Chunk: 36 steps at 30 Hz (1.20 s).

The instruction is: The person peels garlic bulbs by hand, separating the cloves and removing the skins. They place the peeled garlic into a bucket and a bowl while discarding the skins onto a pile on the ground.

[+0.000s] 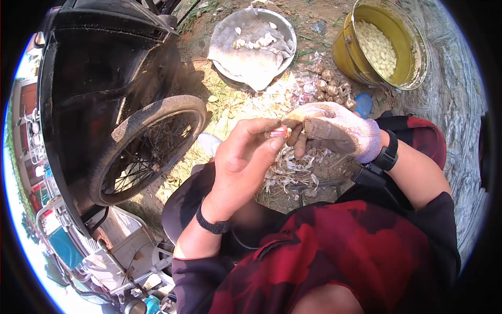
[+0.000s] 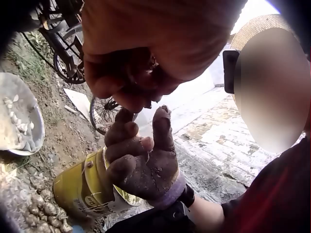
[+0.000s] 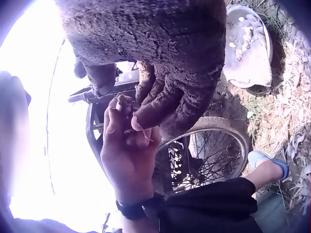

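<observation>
In the head view my bare left hand [image 1: 240,159] pinches a small pinkish garlic piece [image 1: 278,132] between thumb and fingers. My right hand [image 1: 334,131], in a dirt-caked glove, has its fingers bent close beside that piece; whether it grips any part of it I cannot tell. In the left wrist view the gloved right hand [image 2: 146,160] faces the left hand [image 2: 155,43], fingers partly spread. The right wrist view shows the bare left hand [image 3: 129,150] just under the gloved fingers [image 3: 160,109]. Peeled skins [image 1: 285,170] lie on the ground below.
A cloth-lined basin [image 1: 286,26] holding some cloves stands ahead. Right of it are a pile of garlic bulbs [image 1: 332,89] and a yellow bucket [image 1: 345,49] of pale cloves [image 1: 376,49]. A black cart [image 1: 94,68] with a spoked wheel [image 1: 102,178] stands at the left.
</observation>
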Each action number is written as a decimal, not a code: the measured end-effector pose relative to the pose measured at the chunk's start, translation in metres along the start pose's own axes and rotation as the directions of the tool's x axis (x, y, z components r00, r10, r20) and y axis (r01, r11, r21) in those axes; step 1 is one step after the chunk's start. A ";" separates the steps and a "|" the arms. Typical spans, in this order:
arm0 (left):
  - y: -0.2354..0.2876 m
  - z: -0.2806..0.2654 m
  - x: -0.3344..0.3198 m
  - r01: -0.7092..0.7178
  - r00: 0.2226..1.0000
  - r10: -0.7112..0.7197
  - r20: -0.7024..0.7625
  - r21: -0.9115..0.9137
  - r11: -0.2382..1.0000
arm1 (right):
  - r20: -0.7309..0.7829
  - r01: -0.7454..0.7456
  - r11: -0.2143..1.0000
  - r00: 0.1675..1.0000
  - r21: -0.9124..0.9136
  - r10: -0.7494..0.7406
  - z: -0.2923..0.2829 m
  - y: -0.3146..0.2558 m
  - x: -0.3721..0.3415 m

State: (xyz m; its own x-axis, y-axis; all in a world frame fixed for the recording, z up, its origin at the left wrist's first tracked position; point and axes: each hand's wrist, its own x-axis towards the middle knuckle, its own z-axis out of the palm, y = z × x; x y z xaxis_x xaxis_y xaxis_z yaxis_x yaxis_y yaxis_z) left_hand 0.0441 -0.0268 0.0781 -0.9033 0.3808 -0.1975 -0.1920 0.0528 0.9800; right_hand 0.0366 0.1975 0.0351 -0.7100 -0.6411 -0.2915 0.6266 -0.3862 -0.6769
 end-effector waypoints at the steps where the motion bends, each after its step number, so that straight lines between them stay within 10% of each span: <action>1: -0.004 0.002 0.002 -0.063 0.998 0.067 -0.021 0.164 0.984 | -0.005 0.011 1.000 1.000 0.003 -0.011 0.000 -0.001 -0.002; 5: -0.012 0.005 0.010 -0.204 0.978 0.199 0.062 0.465 0.862 | -0.032 -0.071 0.996 0.997 -0.055 0.069 -0.003 -0.007 -0.005; 25: -0.028 0.013 0.012 -0.188 0.982 0.173 0.075 0.455 0.870 | -0.094 -0.011 0.992 0.996 -0.128 -0.001 -0.016 0.009 -0.005; 30: -0.013 0.015 0.013 0.150 0.988 -0.152 -0.012 -0.099 0.984 | -0.145 -0.011 0.981 0.989 -0.193 -0.018 -0.004 0.007 -0.002; 36: -0.033 0.005 0.017 0.196 0.980 -0.198 0.013 -0.219 0.956 | -0.123 0.018 1.000 0.992 -0.021 -0.020 -0.002 0.007 0.005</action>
State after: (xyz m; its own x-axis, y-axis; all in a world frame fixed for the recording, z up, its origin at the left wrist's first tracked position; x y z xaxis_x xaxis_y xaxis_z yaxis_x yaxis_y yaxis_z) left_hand 0.0374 -0.0174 0.0425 -0.8425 0.3747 -0.3869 -0.4442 -0.0770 0.8926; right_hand 0.0371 0.1932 0.0275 -0.7566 -0.5469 -0.3584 0.6071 -0.3837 -0.6959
